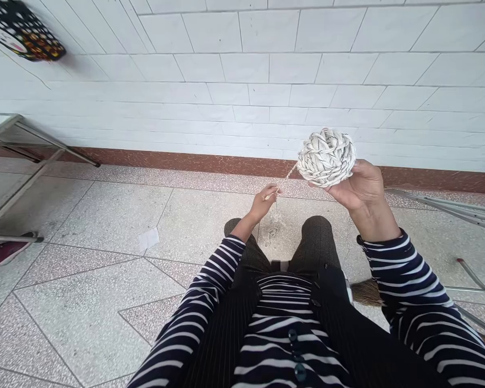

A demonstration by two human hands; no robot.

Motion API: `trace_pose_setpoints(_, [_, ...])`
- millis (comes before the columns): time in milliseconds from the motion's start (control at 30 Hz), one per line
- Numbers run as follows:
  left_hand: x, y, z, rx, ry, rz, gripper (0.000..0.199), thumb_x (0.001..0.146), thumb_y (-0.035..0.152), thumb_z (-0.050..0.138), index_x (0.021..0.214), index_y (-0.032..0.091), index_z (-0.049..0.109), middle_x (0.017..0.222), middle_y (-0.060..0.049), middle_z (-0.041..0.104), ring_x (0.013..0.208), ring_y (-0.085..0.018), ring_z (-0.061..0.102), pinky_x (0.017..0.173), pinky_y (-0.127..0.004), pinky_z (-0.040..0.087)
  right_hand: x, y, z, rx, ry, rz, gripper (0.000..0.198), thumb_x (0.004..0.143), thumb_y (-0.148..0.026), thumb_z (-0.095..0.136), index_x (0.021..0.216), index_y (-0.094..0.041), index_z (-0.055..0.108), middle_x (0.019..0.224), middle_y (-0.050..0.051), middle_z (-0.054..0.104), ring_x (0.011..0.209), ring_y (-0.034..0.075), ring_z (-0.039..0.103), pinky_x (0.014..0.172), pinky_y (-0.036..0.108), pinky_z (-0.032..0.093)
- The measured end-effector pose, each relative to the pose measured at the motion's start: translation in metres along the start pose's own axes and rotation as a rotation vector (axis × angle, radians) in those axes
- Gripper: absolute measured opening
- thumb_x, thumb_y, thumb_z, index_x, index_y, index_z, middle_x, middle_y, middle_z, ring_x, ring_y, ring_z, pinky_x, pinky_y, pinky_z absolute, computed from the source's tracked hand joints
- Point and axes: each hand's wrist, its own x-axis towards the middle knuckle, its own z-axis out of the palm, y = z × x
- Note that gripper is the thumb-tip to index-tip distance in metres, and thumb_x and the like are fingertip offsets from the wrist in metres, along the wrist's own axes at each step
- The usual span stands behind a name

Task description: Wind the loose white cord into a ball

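Note:
A ball of off-white twisted cord (326,157) rests in my right hand (359,188), whose fingers curl under and behind it. From the ball's left side a short strand runs down to my left hand (263,202). The fingers of that hand are closed in a pinch on the strand, lower and to the left of the ball. Below my left hand, loose thin cord (272,233) hangs or lies between my knees; whether it touches the floor I cannot tell.
A white tiled wall (246,70) with a brown baseboard stands ahead. At the left are a metal-framed table (24,183) and another person's shoe (12,250). White paper (149,239) lies on the speckled floor. Metal legs (461,210) and a broom-like bundle (367,292) are at the right.

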Motion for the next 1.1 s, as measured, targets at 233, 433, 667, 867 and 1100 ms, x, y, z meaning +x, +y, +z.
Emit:
trace_pose_setpoints(233, [-0.005,-0.007,0.0,-0.058,-0.018,-0.082,0.032,0.087,0.043,0.057,0.09,0.013,0.068,0.083,-0.007,0.073,0.08,-0.015,0.067,0.085,-0.031,0.052,-0.003,-0.008,0.002,-0.03,0.002,-0.058,0.066,0.068,-0.055,0.072,0.13,-0.036,0.057,0.129,0.006,0.067,0.128,0.034,0.059,0.089,0.061,0.061])
trace_pose_setpoints(433, [-0.014,-0.023,0.0,0.004,-0.021,-0.174,0.035,0.084,0.035,0.062,0.11,0.013,0.068,0.077,-0.003,0.073,0.078,-0.015,0.066,0.08,-0.028,0.05,-0.003,-0.014,-0.001,0.091,0.05,-0.079,0.061,0.069,-0.043,0.073,0.128,-0.036,0.059,0.128,0.004,0.069,0.131,0.034,0.058,0.091,0.059,0.062])
trace_pose_setpoints(667, [-0.024,-0.043,-0.006,0.261,-0.081,-0.153,0.031,0.089,0.036,0.053,0.069,0.017,0.066,0.089,-0.004,0.074,0.091,-0.019,0.067,0.088,-0.028,0.048,-0.004,-0.021,-0.01,0.254,0.09,-0.084,0.058,0.07,-0.031,0.075,0.126,-0.039,0.06,0.128,0.001,0.07,0.136,0.033,0.055,0.097,0.058,0.061])
trace_pose_setpoints(867, [-0.021,-0.062,-0.012,0.451,-0.142,-0.233,0.021,0.088,0.022,0.053,0.089,0.017,0.073,0.103,-0.007,0.076,0.104,-0.023,0.069,0.1,-0.035,0.049,-0.002,0.002,-0.002,0.283,0.073,0.067,0.061,0.073,-0.024,0.069,0.131,-0.034,0.057,0.132,0.003,0.069,0.136,0.033,0.055,0.102,0.06,0.057])
trace_pose_setpoints(1100, [-0.003,-0.009,0.004,0.149,-0.07,0.007,0.043,0.089,0.038,0.068,0.128,0.019,0.066,0.128,-0.01,0.07,0.12,-0.024,0.064,0.105,-0.036,0.047,0.004,0.024,0.014,0.258,0.031,0.205,0.057,0.073,-0.024,0.072,0.128,-0.031,0.059,0.131,0.004,0.069,0.135,0.033,0.055,0.107,0.062,0.053])
